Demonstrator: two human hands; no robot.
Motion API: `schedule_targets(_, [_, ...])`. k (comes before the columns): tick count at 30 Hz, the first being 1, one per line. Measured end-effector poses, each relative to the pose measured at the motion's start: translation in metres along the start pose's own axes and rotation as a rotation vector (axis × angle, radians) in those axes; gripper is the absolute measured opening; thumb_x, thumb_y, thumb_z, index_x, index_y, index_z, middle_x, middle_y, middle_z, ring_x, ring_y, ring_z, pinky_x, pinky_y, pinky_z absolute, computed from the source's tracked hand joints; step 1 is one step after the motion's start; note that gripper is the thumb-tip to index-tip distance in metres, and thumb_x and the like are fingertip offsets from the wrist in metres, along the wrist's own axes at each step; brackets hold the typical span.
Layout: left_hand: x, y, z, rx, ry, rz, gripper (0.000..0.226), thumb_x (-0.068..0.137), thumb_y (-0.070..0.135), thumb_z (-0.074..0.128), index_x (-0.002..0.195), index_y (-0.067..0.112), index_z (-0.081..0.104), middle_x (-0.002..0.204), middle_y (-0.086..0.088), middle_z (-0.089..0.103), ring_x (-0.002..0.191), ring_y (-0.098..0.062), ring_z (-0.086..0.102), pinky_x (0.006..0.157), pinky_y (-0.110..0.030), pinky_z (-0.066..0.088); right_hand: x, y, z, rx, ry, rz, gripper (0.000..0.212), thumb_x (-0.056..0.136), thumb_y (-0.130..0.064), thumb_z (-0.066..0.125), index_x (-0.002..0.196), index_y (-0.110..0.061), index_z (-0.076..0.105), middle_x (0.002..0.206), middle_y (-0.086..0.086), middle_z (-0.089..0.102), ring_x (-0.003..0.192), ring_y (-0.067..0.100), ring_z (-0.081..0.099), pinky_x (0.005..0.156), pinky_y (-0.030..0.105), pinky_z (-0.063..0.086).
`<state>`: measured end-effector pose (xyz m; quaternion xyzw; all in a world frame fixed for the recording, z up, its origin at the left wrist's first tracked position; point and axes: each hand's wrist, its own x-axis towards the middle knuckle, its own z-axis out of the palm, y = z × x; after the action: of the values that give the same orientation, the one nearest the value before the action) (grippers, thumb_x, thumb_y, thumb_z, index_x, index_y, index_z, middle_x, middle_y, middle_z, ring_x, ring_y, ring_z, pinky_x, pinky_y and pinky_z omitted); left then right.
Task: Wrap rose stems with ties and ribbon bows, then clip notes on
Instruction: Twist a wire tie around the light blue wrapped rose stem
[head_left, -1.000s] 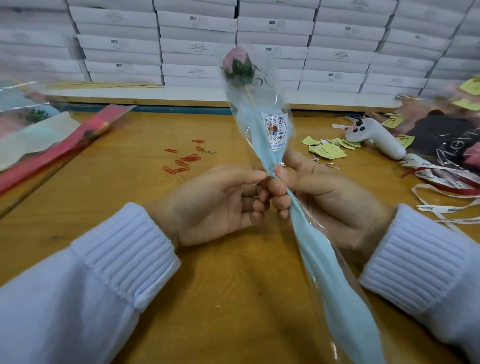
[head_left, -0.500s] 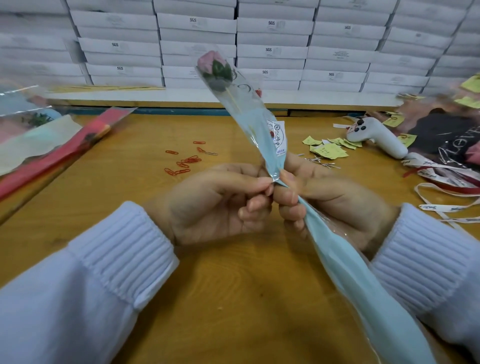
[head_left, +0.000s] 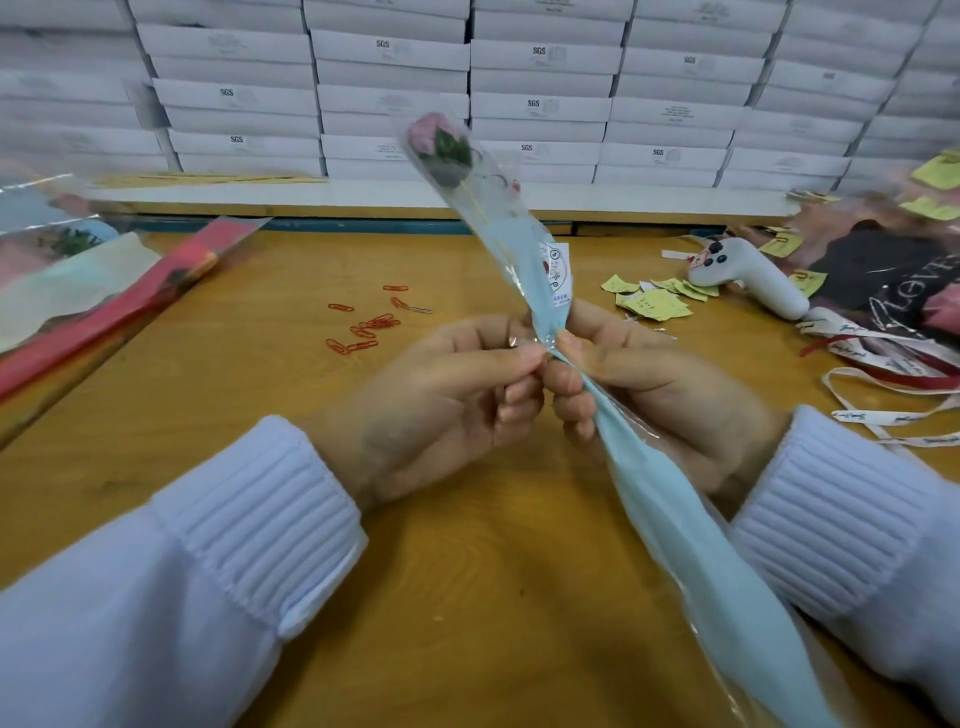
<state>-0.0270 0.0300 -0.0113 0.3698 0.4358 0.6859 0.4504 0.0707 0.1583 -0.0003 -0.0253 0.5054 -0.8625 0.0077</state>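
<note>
Head view: wooden table (head_left: 218, 384) strewn with red paperclips (head_left: 371, 325), white boxes (head_left: 540, 106) stacked behind

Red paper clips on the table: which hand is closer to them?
Left. The left hand is just right of the red paper clips; the right hand is farther right, past the wrapped rose.

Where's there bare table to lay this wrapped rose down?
For the wrapped rose, bare wood lies between the red paper clips and the red-wrapped flowers at left, and on the table between your left sleeve and right sleeve. The right side is crowded: yellow notes, a white handheld device, ribbons.
</note>
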Motion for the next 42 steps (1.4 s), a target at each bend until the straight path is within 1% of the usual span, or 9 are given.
schedule_targets(3, [0.004,-0.007,0.006,0.198,0.176,0.155,0.006,0.080,0.013,0.051,0.079,0.007,0.052,0.064,-0.002,0.057,0.067,-0.024,0.041,0.071,-0.040,0.035,0.002,0.001,0.001,0.026,0.094,-0.019,0.023,0.079,-0.008,0.049,0.103,-0.007,0.053,0.055,0.002,0.057,0.043,0.006,0.057,0.042,0.017,0.049])
schedule_targets(7, [0.001,-0.006,0.008,0.804,0.257,0.361,0.013,0.086,0.019,0.048,0.081,0.007,0.051,0.070,-0.002,0.057,0.070,-0.023,0.053,0.067,-0.033,0.045,0.002,0.002,-0.001,0.049,0.135,0.003,0.016,0.077,-0.010,0.049,0.092,-0.004,0.053,0.055,0.001,0.057,0.042,0.004,0.057,0.041,0.015,0.048])
schedule_targets(9, [-0.002,-0.001,0.007,1.195,0.257,0.559,0.011,0.087,0.011,0.048,0.079,0.005,0.051,0.069,-0.004,0.052,0.066,-0.014,0.046,0.063,-0.022,0.039,0.002,0.001,-0.001,0.079,0.137,0.021,0.011,0.076,-0.010,0.049,0.084,-0.003,0.054,0.054,0.001,0.056,0.042,0.003,0.056,0.040,0.014,0.047])
schedule_targets(12, [-0.003,0.008,0.009,1.706,0.218,0.836,0.012,0.083,-0.002,0.049,0.074,0.003,0.055,0.069,-0.009,0.052,0.065,-0.016,0.039,0.060,-0.025,0.029,0.002,-0.003,-0.005,0.057,0.108,0.088,0.013,0.074,-0.015,0.048,0.069,-0.006,0.056,0.050,-0.004,0.056,0.041,0.000,0.054,0.042,0.010,0.046])
schedule_targets(15, [-0.004,0.008,0.007,1.836,0.245,0.979,0.018,0.087,-0.002,0.047,0.076,0.001,0.061,0.071,-0.014,0.057,0.063,-0.025,0.047,0.057,-0.031,0.033,0.001,-0.006,-0.003,-0.011,0.075,0.098,0.016,0.073,-0.020,0.054,0.061,-0.010,0.060,0.048,-0.005,0.056,0.041,-0.002,0.054,0.043,0.009,0.045])
schedule_targets(19, [-0.005,-0.001,0.010,1.474,0.322,0.758,0.007,0.088,0.011,0.054,0.084,0.009,0.060,0.070,-0.003,0.058,0.062,-0.012,0.049,0.057,-0.026,0.041,-0.002,-0.004,0.000,0.074,0.089,0.012,0.007,0.077,-0.012,0.050,0.080,-0.007,0.055,0.053,-0.003,0.055,0.040,0.001,0.053,0.039,0.014,0.047])
schedule_targets(23, [0.003,-0.003,0.013,0.541,0.473,0.226,0.015,0.081,0.007,0.048,0.069,0.014,0.052,0.052,0.002,0.048,0.047,-0.012,0.040,0.046,-0.026,0.032,0.000,-0.001,-0.002,-0.024,0.071,-0.036,0.017,0.080,-0.012,0.046,0.096,-0.011,0.051,0.054,-0.002,0.056,0.041,0.004,0.054,0.041,0.016,0.048])
schedule_targets(27, [0.000,0.000,0.012,0.184,0.217,-0.237,0.029,0.077,0.033,0.046,0.060,0.011,0.053,0.059,-0.005,0.034,0.043,-0.010,0.027,0.042,-0.020,0.022,0.003,0.005,-0.003,-0.077,0.018,-0.067,0.027,0.083,-0.008,0.045,0.110,-0.009,0.049,0.056,0.004,0.057,0.042,0.010,0.058,0.043,0.020,0.050])
schedule_targets(42, [-0.007,0.011,0.003,-0.170,0.065,-0.326,0.014,0.077,0.012,0.057,0.070,0.002,0.063,0.056,0.000,0.055,0.044,-0.002,0.052,0.042,-0.012,0.047,-0.002,0.002,-0.007,-0.203,0.035,-0.030,0.039,0.082,-0.009,0.051,0.121,-0.010,0.048,0.057,0.008,0.062,0.046,0.015,0.063,0.046,0.022,0.052])
